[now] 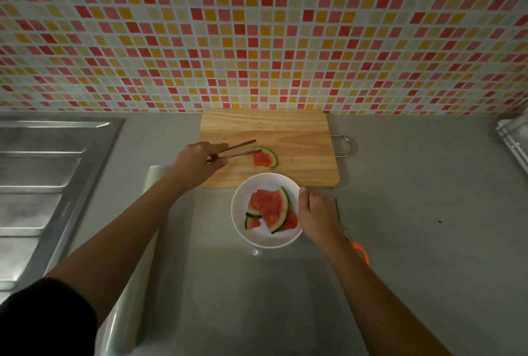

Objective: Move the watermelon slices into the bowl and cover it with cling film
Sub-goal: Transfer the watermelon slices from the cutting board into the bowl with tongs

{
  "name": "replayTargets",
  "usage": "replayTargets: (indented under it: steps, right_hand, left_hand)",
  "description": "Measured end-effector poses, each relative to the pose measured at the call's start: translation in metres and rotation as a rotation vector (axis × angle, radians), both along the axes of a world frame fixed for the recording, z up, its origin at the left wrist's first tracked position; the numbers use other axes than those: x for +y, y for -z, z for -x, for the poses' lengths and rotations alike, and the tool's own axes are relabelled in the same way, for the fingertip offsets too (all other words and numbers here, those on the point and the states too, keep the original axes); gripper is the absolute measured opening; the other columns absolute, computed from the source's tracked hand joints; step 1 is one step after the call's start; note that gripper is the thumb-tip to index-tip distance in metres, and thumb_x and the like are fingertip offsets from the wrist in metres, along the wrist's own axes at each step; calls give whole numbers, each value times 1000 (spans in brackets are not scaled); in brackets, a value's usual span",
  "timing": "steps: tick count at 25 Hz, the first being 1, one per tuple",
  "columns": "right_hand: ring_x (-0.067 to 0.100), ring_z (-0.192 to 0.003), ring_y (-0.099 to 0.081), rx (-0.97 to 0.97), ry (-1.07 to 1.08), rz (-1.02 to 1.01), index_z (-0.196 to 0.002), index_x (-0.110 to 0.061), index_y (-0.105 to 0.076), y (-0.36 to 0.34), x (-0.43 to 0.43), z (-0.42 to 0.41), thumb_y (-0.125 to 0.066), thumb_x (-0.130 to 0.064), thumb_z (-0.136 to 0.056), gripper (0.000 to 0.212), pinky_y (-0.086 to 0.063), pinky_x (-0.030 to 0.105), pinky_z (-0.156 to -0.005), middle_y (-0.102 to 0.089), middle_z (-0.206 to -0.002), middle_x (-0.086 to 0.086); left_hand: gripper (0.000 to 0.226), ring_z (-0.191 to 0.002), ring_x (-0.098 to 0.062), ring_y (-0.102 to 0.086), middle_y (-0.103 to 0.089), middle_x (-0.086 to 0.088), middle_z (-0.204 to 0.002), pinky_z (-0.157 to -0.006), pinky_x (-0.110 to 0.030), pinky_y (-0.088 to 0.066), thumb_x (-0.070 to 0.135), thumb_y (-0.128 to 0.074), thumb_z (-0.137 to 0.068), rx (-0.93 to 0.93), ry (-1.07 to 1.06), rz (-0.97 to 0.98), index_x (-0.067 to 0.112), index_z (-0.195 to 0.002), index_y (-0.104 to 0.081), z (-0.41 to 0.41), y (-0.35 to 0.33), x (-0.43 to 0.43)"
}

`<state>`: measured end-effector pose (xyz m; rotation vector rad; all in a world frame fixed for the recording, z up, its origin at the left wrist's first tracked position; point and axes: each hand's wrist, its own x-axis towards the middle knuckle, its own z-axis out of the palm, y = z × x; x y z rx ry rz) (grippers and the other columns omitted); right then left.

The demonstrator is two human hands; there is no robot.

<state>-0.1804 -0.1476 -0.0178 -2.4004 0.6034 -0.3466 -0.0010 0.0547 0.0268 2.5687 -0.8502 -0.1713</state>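
One watermelon slice (265,158) lies on the wooden cutting board (300,138). My left hand (197,161) holds a pair of chopsticks (237,150), whose tips are spread and touch the slice's near-left corner. The white bowl (243,230) sits on the counter just in front of the board and holds three watermelon slices (268,207). My right hand (317,215) grips the bowl's right rim. A roll of cling film (134,293) lies on the counter to the left, partly under my left arm.
A steel sink and drainboard (43,184) fills the left side. Scissors with an orange handle (361,251) lie behind my right wrist. A metal handle (344,145) sticks out from the board's right edge. A shiny object (514,138) stands at far right. The tiled wall rises behind.
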Motion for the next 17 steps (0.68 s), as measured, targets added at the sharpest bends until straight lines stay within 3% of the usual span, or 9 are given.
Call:
replayTargets:
  steps: [2, 5, 9, 17]
  right_hand:
    - [37, -53, -57, 7, -3, 4, -53, -5, -50, 1, -1, 0, -38, -20, -97, 47, -29, 30, -53, -60, -55, 24]
    - [38, -64, -60, 81, 9, -39, -63, 4, -59, 4, -1, -1, -33, -26, -98, 53, -33, 30, -57, -64, -65, 26]
    - [38, -70, -61, 110, 3, -31, -71, 4, -60, 6, -1, -1, -30, -27, -98, 51, -32, 30, -60, -66, -72, 25]
    - [36, -64, -61, 65, 34, -20, -65, 3, -60, 5, 1, -1, -33, -27, -98, 52, -33, 28, -57, -65, -66, 23]
  left_hand:
    - [40, -89, -28, -62, -67, -9, -100, -80, -32, -45, 24, -66, -86, -60, 116, 19, 19, -126, -61, -1, -1, 7]
    - [41, -76, -33, -63, -65, -16, -94, -67, -39, -53, 15, -70, -83, -300, 298, -59, 11, -124, -62, 8, 1, 4]
    - [42, -55, -32, -59, -62, -20, -76, -48, -35, -48, -2, -76, -71, -579, 394, -124, 0, -113, -67, 17, 7, 0]
    - [43, -46, -36, -57, -57, -21, -68, -41, -35, -48, -7, -80, -65, -514, 317, -156, -5, -106, -67, 25, 6, -6]
